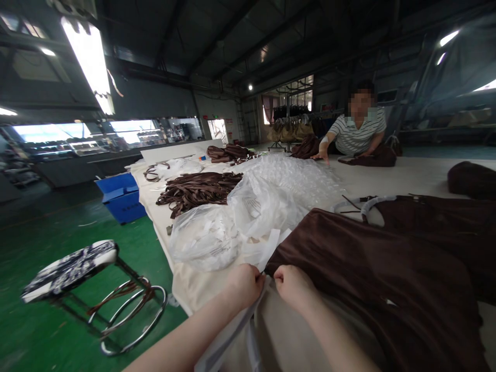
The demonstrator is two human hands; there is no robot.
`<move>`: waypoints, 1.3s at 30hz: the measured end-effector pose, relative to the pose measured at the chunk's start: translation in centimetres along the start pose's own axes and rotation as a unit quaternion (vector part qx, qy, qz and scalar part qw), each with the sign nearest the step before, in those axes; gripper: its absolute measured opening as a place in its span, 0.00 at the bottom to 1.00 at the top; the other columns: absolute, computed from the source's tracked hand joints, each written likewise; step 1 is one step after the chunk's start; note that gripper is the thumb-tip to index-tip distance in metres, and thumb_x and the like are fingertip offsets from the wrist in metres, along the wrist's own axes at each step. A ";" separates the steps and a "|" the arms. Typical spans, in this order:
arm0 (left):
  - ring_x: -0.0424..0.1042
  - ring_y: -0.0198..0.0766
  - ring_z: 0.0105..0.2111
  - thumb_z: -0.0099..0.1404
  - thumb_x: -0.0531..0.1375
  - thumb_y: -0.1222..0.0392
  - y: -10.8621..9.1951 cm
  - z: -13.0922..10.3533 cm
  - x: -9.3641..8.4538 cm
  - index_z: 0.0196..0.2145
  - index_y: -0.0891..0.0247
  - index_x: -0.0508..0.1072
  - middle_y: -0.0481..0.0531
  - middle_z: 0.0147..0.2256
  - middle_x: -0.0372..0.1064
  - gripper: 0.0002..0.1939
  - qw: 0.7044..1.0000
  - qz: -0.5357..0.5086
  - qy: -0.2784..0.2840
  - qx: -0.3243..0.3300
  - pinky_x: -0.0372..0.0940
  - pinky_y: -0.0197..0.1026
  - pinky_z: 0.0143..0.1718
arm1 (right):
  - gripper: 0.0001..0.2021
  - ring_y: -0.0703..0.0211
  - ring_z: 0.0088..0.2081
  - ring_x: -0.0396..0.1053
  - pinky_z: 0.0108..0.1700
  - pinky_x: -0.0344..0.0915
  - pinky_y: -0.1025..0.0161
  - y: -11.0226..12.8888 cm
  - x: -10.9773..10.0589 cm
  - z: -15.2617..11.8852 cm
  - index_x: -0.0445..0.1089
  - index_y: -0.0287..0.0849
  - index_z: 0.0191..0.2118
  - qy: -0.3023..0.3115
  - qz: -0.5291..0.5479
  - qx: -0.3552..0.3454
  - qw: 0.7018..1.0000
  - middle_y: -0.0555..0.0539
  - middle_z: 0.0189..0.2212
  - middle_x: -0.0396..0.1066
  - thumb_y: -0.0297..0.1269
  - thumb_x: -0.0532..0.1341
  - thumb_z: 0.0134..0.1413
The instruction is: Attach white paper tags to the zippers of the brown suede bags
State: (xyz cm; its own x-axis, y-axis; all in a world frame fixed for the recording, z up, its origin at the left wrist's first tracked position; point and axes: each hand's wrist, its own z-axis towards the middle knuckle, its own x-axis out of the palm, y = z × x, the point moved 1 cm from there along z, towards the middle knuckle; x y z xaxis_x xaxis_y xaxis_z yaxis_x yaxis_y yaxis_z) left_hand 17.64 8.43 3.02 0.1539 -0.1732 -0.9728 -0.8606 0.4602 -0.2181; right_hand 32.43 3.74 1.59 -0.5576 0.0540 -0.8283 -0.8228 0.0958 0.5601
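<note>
My left hand (245,284) is closed in a pinch at the near edge of the table, with a white wrapping strip (232,341) running down from its fingers. Close beside it, my right hand (293,285) is closed too, its fingertips at the pointed corner of a large brown leather-like bag (360,258). That bag lies in soft folds under and beyond my right forearm. What exactly sits between the fingertips is mostly hidden. Past my hands lie a clear plastic bag (209,235) with white scraps and a heap of clear plastic wrapping (290,175).
Brown straps (201,188) lie piled on the cream-covered table (189,287). A co-worker (358,129) leans over the far side, touching brown pieces. Left of the table stand a patterned stool (73,268) and a blue box (122,199). Another brown bag with wrapped handles (377,204) lies right.
</note>
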 end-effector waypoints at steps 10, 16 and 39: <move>0.71 0.39 0.28 0.68 0.48 0.55 -0.2 -1.0 1.1 0.29 0.63 0.76 0.58 0.29 0.75 0.20 0.999 -0.005 -0.052 0.002 0.51 0.39 0.27 | 0.10 0.52 0.36 0.75 0.34 0.61 0.63 0.2 -0.1 -0.3 0.77 0.44 0.32 0.010 -0.032 0.005 0.999 0.41 0.32 0.78 0.32 0.57 0.51; 0.73 0.39 0.30 0.69 0.46 0.55 -0.5 -0.7 1.3 0.31 0.63 0.75 0.57 0.31 0.75 0.20 0.999 -0.006 -0.046 -0.005 0.54 0.38 0.29 | 0.10 0.52 0.36 0.75 0.33 0.61 0.63 0.2 0.3 -0.2 0.77 0.43 0.32 0.026 -0.039 0.005 0.999 0.41 0.32 0.78 0.31 0.57 0.49; 0.72 0.38 0.30 0.68 0.48 0.55 -0.8 1.0 1.4 0.31 0.63 0.75 0.55 0.30 0.75 0.18 0.999 -0.012 -0.038 -0.009 0.54 0.37 0.28 | 0.07 0.48 0.38 0.74 0.38 0.63 0.59 -0.9 0.5 0.6 0.72 0.40 0.32 0.023 0.083 0.067 0.994 0.37 0.33 0.76 0.32 0.56 0.51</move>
State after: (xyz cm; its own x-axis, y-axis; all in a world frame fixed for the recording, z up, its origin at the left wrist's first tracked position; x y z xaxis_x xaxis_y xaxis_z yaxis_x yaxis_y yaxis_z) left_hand 19.02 8.70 1.77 0.2107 -0.1166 -0.9706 -0.8649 0.4404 -0.2407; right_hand 33.00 4.29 0.65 -0.6914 0.0346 -0.7217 -0.6989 0.2212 0.6801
